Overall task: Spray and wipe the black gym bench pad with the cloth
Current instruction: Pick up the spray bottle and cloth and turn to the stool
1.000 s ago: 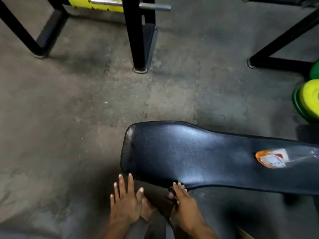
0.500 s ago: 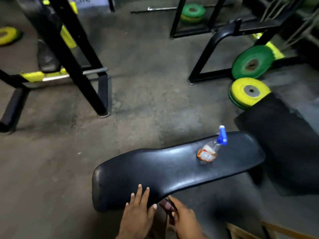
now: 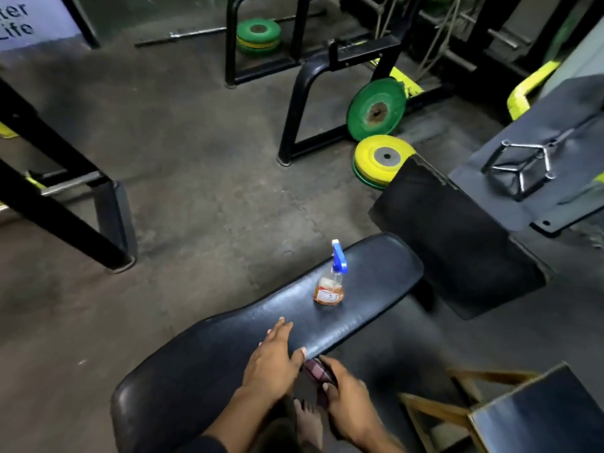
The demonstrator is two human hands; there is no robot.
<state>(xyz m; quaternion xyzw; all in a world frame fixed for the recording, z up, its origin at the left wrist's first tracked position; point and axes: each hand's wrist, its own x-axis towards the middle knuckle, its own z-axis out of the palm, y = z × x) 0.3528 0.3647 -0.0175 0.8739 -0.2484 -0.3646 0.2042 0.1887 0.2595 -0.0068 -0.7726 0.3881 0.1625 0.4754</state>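
The long black gym bench pad [image 3: 369, 289] runs from the lower left up to the right of centre. A clear spray bottle [image 3: 330, 282] with orange liquid and a blue trigger head stands upright on the pad's far half. My left hand [image 3: 273, 362] lies flat on the pad's near edge, fingers stretched toward the bottle, holding nothing. Just below the pad's edge, my right hand [image 3: 348, 402] grips a small dark checked cloth [image 3: 318, 376]. A bare foot [image 3: 307, 423] shows on the floor between my wrists.
A second black pad [image 3: 457, 240] and a grey plate with a metal handle [image 3: 519, 165] sit to the right. Green and yellow weight plates [image 3: 379, 138] lean against a black rack frame. Another black frame [image 3: 65, 204] stands left. A wooden stool [image 3: 490, 416] is at lower right.
The view has swung up and right, bringing the whole pad and the bottle into sight. My left hand slid forward onto the pad; my right hand keeps the cloth below its edge.
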